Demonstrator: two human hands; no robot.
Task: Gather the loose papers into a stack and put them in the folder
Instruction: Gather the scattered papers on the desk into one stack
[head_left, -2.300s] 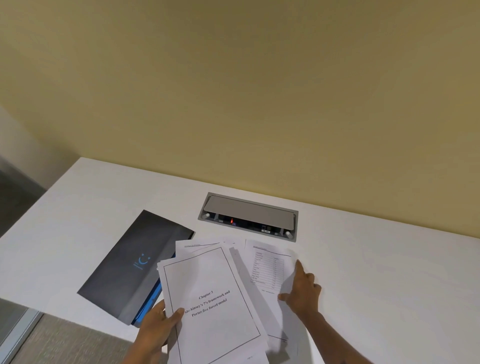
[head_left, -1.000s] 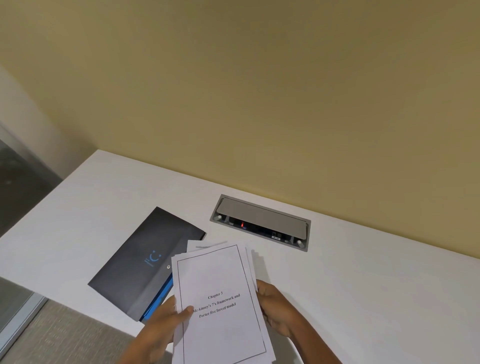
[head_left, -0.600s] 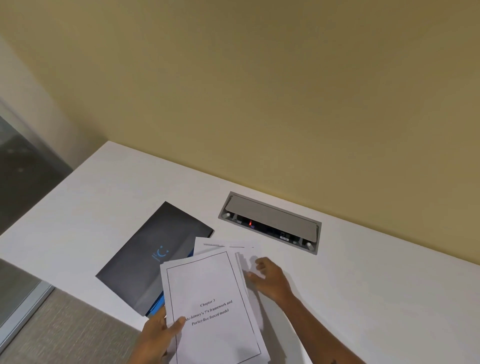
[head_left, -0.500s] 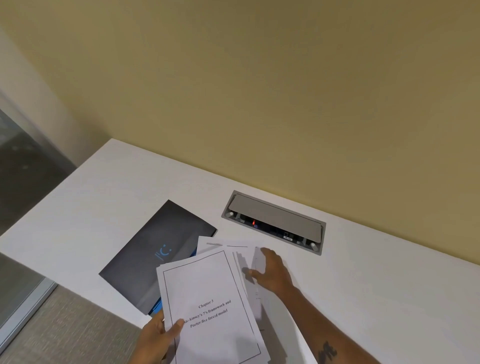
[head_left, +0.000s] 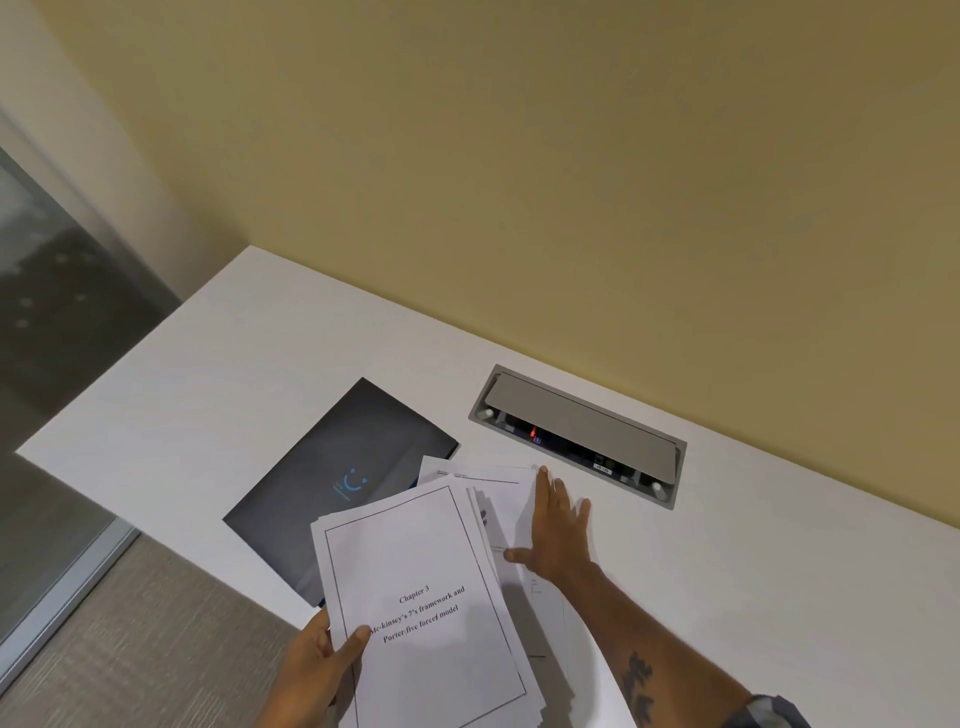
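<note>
A stack of white papers (head_left: 415, 561), topped by a bordered "Chapter 3" title page, is tilted over the table's near edge. My left hand (head_left: 311, 670) grips its lower left corner, thumb on the top sheet. Loose sheets (head_left: 501, 499) fan out flat on the table to the right of the stack. My right hand (head_left: 558, 530) lies flat with fingers spread against their right edge, thumb on the paper. The dark grey folder (head_left: 337, 483) with a blue smile logo lies closed to the left, its near right corner under the papers.
A grey cable box (head_left: 576, 434) with a hinged lid and a red light is sunk into the white table (head_left: 234, 374) near the yellow wall. The table's near left edge drops to grey carpet (head_left: 130, 639). A glass panel stands at far left.
My right hand let go of the stack's right side, moved out onto the table and spread flat beside the loose sheets. The left hand kept the stack and tilted it left.
</note>
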